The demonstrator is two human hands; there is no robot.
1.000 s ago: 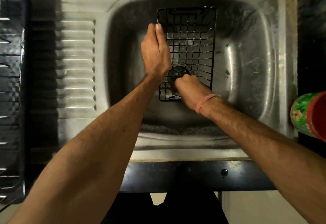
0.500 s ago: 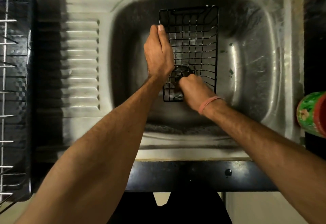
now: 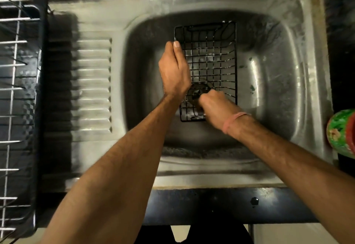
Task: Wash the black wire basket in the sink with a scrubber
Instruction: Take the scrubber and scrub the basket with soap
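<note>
Black wire basket [image 3: 211, 61] sat in the steel sink [image 3: 278, 90]; my left hand [image 3: 173, 71] gripped its left rim, my right hand [image 3: 213, 107] curled around the scrubber [image 3: 197, 90] inside.

Quick tally — one black wire basket [image 3: 211, 55] down in one steel sink [image 3: 278, 90]. Two hands in there: left hand [image 3: 173, 71], right hand [image 3: 213, 105], with one pink wristband [image 3: 233, 120]. One dish rack [image 3: 17, 109] at the left edge — one green-and-red container [image 3: 341, 132] at the right.
</note>
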